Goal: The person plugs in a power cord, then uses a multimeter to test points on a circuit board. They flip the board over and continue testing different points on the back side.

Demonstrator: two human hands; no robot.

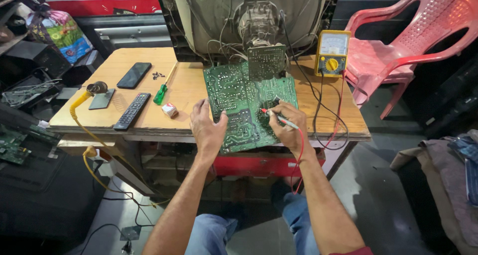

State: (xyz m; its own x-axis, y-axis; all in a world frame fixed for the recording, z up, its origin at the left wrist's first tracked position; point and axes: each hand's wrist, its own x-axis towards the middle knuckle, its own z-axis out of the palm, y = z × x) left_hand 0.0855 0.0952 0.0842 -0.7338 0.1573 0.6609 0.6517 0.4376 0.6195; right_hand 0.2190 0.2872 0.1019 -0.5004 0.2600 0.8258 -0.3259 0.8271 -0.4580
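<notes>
Steadying board [249, 103] at table's [124, 66] front edge, left hand [208, 128] flat, right hand [289, 123] pinching red probe [279, 117] for tip control.

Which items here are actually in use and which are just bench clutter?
In use: green circuit board, steadied by left hand; red probe in right hand; yellow multimeter; open television back.

Lying about: remote control, phone, green screwdriver, small box, pink chair.

bare wood [191, 93] left of circuit board [234, 93]; tube [249, 16] blocks behind, cables [318, 120] right.
</notes>
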